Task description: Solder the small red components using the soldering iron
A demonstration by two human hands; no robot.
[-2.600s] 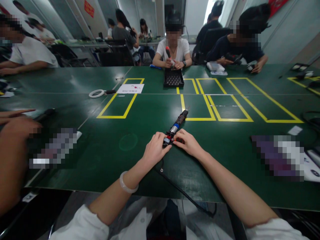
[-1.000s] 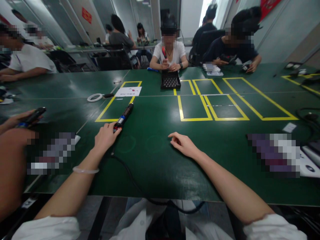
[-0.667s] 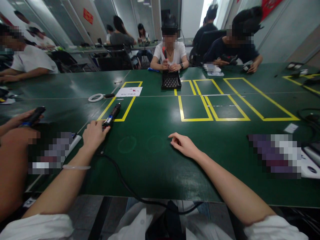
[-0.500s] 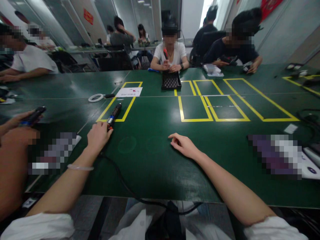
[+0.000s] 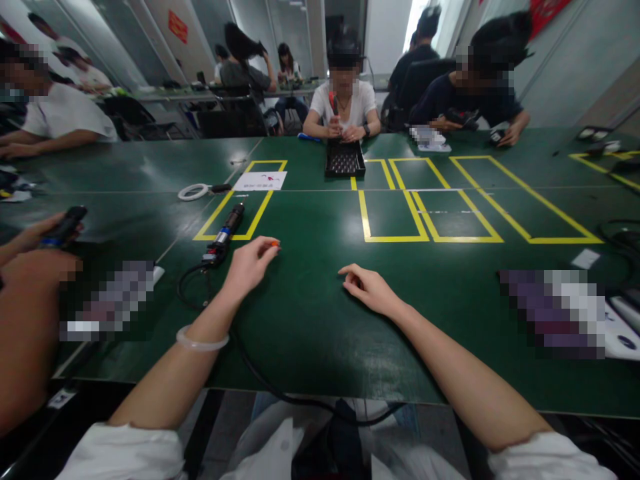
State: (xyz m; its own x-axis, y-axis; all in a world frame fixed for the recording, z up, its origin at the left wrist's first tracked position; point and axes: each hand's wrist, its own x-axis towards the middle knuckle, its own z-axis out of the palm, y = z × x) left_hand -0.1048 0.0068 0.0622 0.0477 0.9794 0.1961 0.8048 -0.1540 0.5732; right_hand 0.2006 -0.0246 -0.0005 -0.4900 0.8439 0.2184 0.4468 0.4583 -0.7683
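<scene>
My left hand (image 5: 250,267) is raised over the green table (image 5: 310,347), thumb and fingers pinched on a small orange piece (image 5: 275,245) too small to name. Just left of this hand lies a black cylindrical tool (image 5: 227,230) with a blue band and red marks near its close end. It reaches into a yellow tape outline, and a black cable (image 5: 183,283) loops beside its near end. My right hand (image 5: 370,288) rests on the table right of centre, index finger stretched out and thumb apart, with nothing visible in it.
Yellow tape rectangles (image 5: 395,238) mark the table ahead. A white paper (image 5: 261,181) and white ring (image 5: 194,193) lie at left. Across sits a person with a black tray (image 5: 345,170). A neighbour's hand (image 5: 43,267) holds a similar tool at far left. A blurred-out item (image 5: 550,310) lies right.
My left hand has let go of the cylindrical tool and moved right, now pinching a small orange piece. The tool stays on the table. My right hand has not moved noticeably.
</scene>
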